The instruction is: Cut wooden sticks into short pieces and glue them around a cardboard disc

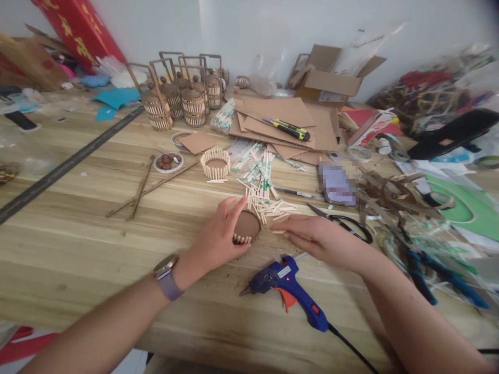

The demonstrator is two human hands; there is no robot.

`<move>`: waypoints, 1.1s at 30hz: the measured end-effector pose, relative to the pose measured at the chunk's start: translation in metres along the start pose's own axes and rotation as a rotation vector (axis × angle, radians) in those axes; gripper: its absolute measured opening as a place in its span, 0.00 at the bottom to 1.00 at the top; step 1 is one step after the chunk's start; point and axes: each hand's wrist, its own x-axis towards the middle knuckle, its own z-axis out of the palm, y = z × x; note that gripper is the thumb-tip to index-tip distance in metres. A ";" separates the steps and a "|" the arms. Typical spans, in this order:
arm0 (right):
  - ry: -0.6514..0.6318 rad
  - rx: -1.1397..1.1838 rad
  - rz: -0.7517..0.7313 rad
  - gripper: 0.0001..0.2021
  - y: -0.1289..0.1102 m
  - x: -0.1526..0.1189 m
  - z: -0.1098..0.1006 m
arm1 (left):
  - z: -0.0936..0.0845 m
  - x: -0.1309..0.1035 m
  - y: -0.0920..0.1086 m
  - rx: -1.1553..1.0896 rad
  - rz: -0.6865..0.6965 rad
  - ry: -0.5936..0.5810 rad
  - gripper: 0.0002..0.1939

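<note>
My left hand (218, 234) curls around the left side of a round brown cardboard base (248, 224), its thumb at the near edge and its fingers at the far edge. A short row of small upright wooden sticks (242, 239) lines the base's near rim. To the right of it, my right hand (317, 236) pinches a short pale wooden stick (277, 231) between thumb and fingers, apart from the base. Loose sticks (265, 205) lie piled just beyond the base. A blue hot glue gun (290, 280) lies on its side nearer me, its red light on.
Beyond my hands stand a small stick-walled basket (215, 165), a bowl of brown balls (169, 162) and several lidded baskets with tall handles (194, 106). Cardboard sheets with a utility knife (288, 129) lie behind. Scissors (346, 223), pliers (432, 270) and brown strips (385, 195) crowd the right.
</note>
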 end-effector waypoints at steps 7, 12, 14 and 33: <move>0.063 0.122 -0.039 0.07 -0.017 0.020 0.015 | 0.001 0.000 -0.001 -0.016 0.001 0.006 0.54; 0.055 0.078 -0.104 0.11 -0.013 0.023 0.020 | 0.003 0.001 -0.002 -0.034 0.029 0.015 0.56; 0.070 0.059 -0.122 0.11 -0.013 0.023 0.023 | 0.003 0.001 -0.002 -0.041 0.037 0.020 0.56; 0.166 -0.019 -0.133 0.09 -0.013 0.031 0.050 | 0.006 0.001 -0.003 -0.031 0.056 0.039 0.53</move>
